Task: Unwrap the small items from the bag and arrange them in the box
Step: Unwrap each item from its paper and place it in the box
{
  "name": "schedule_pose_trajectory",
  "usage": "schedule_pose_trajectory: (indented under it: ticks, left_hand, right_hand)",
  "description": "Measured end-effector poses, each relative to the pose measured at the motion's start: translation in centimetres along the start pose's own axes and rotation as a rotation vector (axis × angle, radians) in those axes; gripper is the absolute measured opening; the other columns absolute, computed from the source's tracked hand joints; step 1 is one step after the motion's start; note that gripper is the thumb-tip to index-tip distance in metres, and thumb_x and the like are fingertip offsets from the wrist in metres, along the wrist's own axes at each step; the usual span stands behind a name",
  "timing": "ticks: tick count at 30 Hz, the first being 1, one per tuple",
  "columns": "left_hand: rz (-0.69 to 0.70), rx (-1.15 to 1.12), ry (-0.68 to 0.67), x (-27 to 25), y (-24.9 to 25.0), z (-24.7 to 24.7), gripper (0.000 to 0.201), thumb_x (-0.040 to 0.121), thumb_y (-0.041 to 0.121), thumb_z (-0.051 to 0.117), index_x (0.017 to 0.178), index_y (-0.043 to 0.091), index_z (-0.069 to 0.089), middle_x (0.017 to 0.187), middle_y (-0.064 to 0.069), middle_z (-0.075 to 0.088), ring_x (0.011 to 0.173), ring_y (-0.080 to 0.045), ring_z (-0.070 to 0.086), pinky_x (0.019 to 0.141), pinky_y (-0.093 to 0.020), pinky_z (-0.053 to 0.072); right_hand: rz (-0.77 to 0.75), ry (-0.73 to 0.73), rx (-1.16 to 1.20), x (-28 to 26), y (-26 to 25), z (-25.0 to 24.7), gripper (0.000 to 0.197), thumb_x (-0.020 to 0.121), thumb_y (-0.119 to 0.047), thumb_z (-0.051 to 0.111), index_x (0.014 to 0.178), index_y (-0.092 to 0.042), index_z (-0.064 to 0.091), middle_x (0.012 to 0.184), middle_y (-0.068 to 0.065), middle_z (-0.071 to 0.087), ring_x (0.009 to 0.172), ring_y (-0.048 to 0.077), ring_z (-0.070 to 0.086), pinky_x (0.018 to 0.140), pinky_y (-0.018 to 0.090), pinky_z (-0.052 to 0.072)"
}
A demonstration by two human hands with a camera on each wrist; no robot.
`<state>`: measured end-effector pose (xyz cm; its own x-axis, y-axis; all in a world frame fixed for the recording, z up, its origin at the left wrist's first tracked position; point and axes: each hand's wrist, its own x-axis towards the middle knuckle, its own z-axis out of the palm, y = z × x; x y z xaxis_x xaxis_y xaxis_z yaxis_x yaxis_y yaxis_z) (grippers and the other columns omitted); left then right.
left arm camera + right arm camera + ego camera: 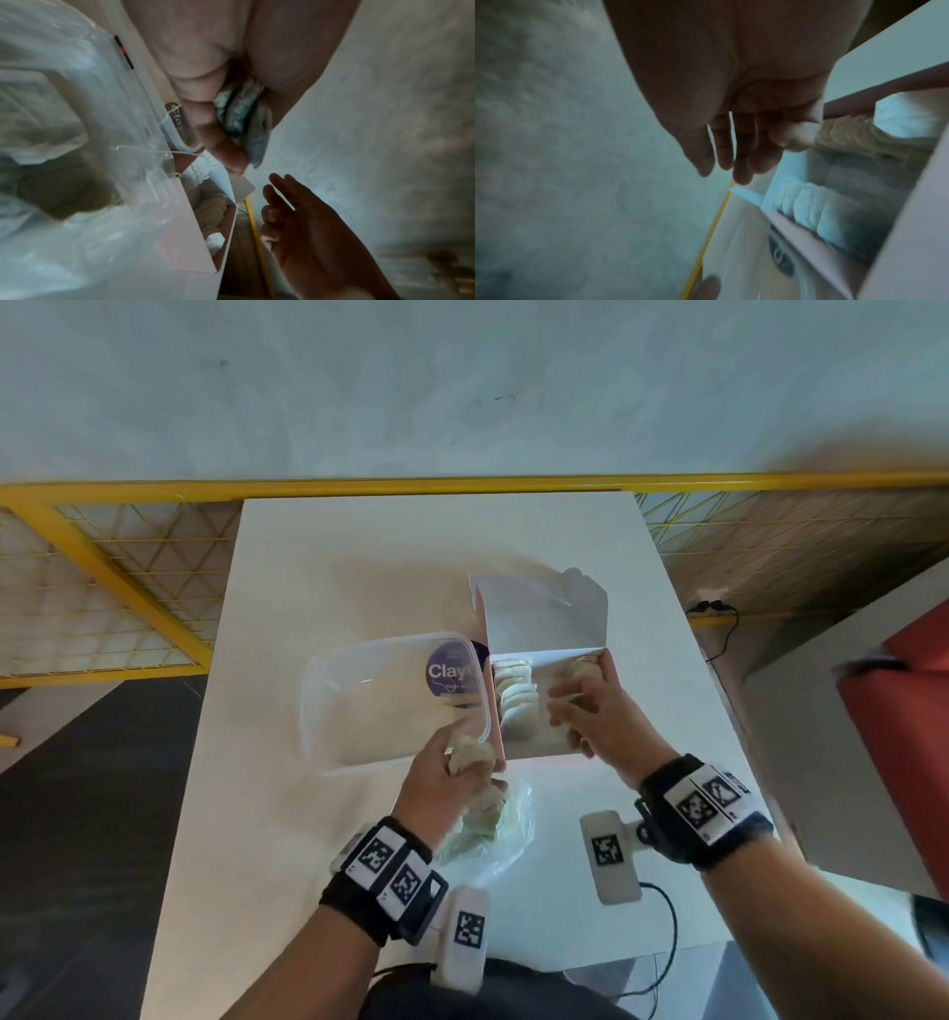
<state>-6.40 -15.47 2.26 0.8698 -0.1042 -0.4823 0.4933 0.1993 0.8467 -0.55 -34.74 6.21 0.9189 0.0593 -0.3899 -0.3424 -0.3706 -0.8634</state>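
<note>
A pink-and-white cardboard box (544, 618) stands open on the white table, lid raised at the back. Several pale, pleated small items (513, 695) lie in a row along its left side, and the right wrist view shows them too (808, 207). My right hand (562, 711) hovers over the box's right half with loose fingers (741, 162) and holds nothing. My left hand (454, 762) is at the box's near left corner and grips a crumpled pale wrapping (244, 117); I cannot tell if an item is inside it. A clear plastic bag (506, 839) with more pale items lies just below that hand.
A clear plastic container (318, 690) with a purple label sits against the box's left side. A black cable (667, 916) runs over the near right of the table. Yellow mesh railing (128, 588) stands behind the table, and a red object (904, 711) is at the right.
</note>
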Motion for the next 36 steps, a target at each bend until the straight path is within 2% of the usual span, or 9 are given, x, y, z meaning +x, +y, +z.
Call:
schedule_pose_trajectory:
  ticks: [2, 5, 7, 10, 16, 20, 25, 32, 36]
  left_hand:
    - [-0.020, -0.054, 0.001, -1.0, -0.3, 0.5, 0.048, 0.083, 0.000, 0.069, 0.121, 0.025, 0.053, 0.092, -0.014, 0.071, 0.082, -0.030, 0.069, 0.072, -0.043, 0.057]
    - [-0.044, -0.068, -0.028, -1.8, -0.8, 1.8, 0.069, 0.066, -0.004, 0.076, 0.127, 0.021, 0.054, 0.077, -0.007, 0.070, 0.070, -0.025, 0.064, 0.058, -0.033, 0.053]
    - [-0.027, -0.071, -0.069, -2.2, -0.8, 2.4, 0.073, 0.068, -0.015, 0.072, 0.129, 0.021, 0.053, 0.073, -0.006, 0.069, 0.066, -0.023, 0.064, 0.054, -0.031, 0.053]
    - [-0.013, -0.038, -0.131, -3.1, -0.2, 3.0, 0.069, 0.075, -0.010, 0.070, 0.130, 0.027, 0.051, 0.091, -0.012, 0.067, 0.075, -0.023, 0.068, 0.062, -0.035, 0.056]
    - [-0.076, -0.223, -0.247, -3.7, 0.4, 2.3, 0.055, 0.090, -0.013, 0.031, 0.122, 0.023, 0.057, 0.119, -0.023, 0.053, 0.091, -0.035, 0.063, 0.068, -0.046, 0.058]
    - [-0.029, -0.159, -0.214, -3.9, 0.1, 1.9, 0.049, 0.093, -0.012, 0.037, 0.123, 0.023, 0.053, 0.065, -0.007, 0.059, 0.060, -0.019, 0.057, 0.077, -0.044, 0.057]
    - [0.058, -0.165, -0.144, -3.9, 0.6, 0.9, 0.050, 0.090, -0.014, 0.044, 0.124, 0.022, 0.049, 0.087, -0.013, 0.073, 0.077, -0.023, 0.071, 0.071, -0.030, 0.057]
    - [0.140, -0.073, -0.056, -3.3, 0.8, 0.2, 0.072, 0.080, -0.011, 0.064, 0.134, 0.032, 0.043, 0.093, -0.004, 0.072, 0.087, -0.027, 0.065, 0.080, -0.044, 0.055]
    - [0.167, 0.019, -0.051, -3.2, 0.6, 0.8, 0.081, 0.073, -0.009, 0.074, 0.132, 0.039, 0.045, 0.087, 0.002, 0.071, 0.084, -0.025, 0.064, 0.083, -0.049, 0.054]
  right_hand:
    - [-0.019, -0.189, -0.040, -3.0, 0.4, 1.1, 0.016, 0.087, -0.024, 0.063, 0.101, -0.017, 0.058, 0.078, -0.001, 0.064, 0.060, 0.014, 0.054, 0.049, 0.026, 0.043]
    - [-0.004, -0.298, -0.113, -5.3, 1.7, 2.6, 0.022, 0.083, -0.034, 0.067, 0.099, -0.022, 0.058, 0.076, -0.005, 0.066, 0.062, 0.009, 0.057, 0.052, 0.024, 0.046]
    - [-0.005, -0.248, -0.047, -5.7, 2.1, 3.0, 0.017, 0.083, -0.031, 0.068, 0.090, -0.019, 0.058, 0.072, -0.003, 0.064, 0.060, 0.010, 0.058, 0.052, 0.025, 0.045]
    - [-0.005, -0.164, 0.098, -6.1, 2.1, 2.7, 0.015, 0.084, -0.018, 0.068, 0.074, -0.015, 0.058, 0.066, 0.002, 0.060, 0.056, 0.013, 0.056, 0.050, 0.025, 0.045]
    - [-0.028, -0.021, 0.126, -6.5, 2.2, 1.5, 0.009, 0.081, -0.012, 0.070, 0.076, -0.008, 0.065, 0.074, 0.008, 0.064, 0.065, 0.018, 0.060, 0.059, 0.033, 0.054]
    - [-0.104, 0.011, 0.073, -7.0, 1.4, 0.4, 0.011, 0.079, -0.008, 0.072, 0.078, 0.002, 0.068, 0.069, 0.013, 0.063, 0.059, 0.016, 0.054, 0.057, 0.023, 0.049]
    - [-0.236, -0.074, -0.103, -8.3, -0.3, -1.8, 0.003, 0.076, -0.007, 0.074, 0.074, -0.007, 0.072, 0.053, -0.005, 0.060, 0.052, 0.009, 0.052, 0.056, 0.016, 0.046]
    - [-0.359, -0.260, -0.382, -9.9, -1.8, -2.2, 0.007, 0.073, -0.018, 0.078, 0.078, -0.017, 0.074, 0.076, -0.009, 0.067, 0.066, 0.000, 0.057, 0.062, 0.009, 0.043]
    - [-0.364, -0.197, -0.288, -9.0, -1.6, -0.3, 0.007, 0.072, -0.015, 0.079, 0.077, -0.015, 0.074, 0.073, 0.003, 0.067, 0.061, 0.002, 0.053, 0.062, 0.013, 0.044]
